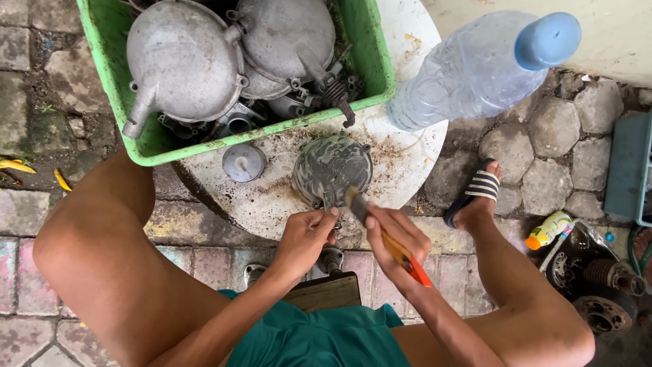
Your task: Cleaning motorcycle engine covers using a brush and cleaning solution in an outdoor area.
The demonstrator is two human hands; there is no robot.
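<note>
Round white table (407,146), stained with grime, set low between the knees so both hands reach it easily. Green crate (370,51) on its far half, packed with grey metal covers (183,61) and smaller engine parts, kept close as a stock within arm's reach. Clear bottle (475,68) with blue cap standing at the table's right edge, clear of the work. Domed cover (333,166) near the front edge, smeared dark and wet, tilted toward the body so its face meets the bristles. Small round cap (243,162) just left of it, set aside. Left hand (305,234) pinched on the cover's lower rim, steadying it against the strokes. Right hand (401,238) closed around an orange-handled brush (401,255), bristles touching the cover's lower edge, handle angled down and back like a pen for control. Hands near one another but apart. On the paving to the right: a sandalled foot (475,194), a small yellow bottle (549,230), more machine parts (598,285).
</note>
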